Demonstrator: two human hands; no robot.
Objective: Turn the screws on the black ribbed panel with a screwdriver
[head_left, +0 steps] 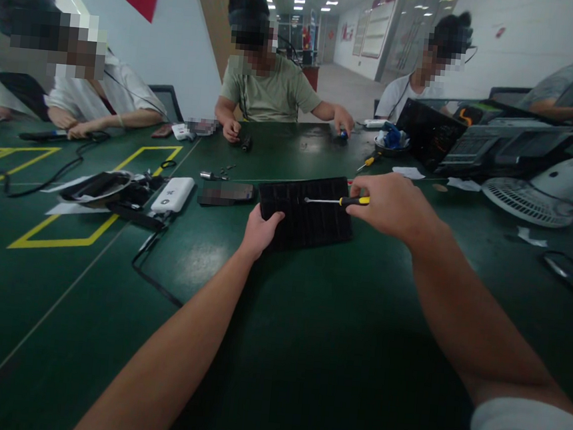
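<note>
A flat black panel (310, 225) with a ribbed or compartmented face lies tilted just above or on the green table in front of me. My left hand (259, 231) grips its left edge, thumb on top. In my right hand (392, 203) is a screwdriver (325, 202) with a yellow and black handle, pinched between the fingers. Its metal shaft lies across the panel and points left, the tip at the panel's middle; whether it touches cannot be made out. Beside the panel, to the left, rests a dark flat phone-like object (225, 194).
Left on the green table (305, 350) are a white power bank-like box (172, 195), tangled black parts (111, 189) and a cable. A second screwdriver (369, 162), a bowl (391, 146), a white fan (539, 190) and an opened black casing (494, 139) stand right. Several people sit around.
</note>
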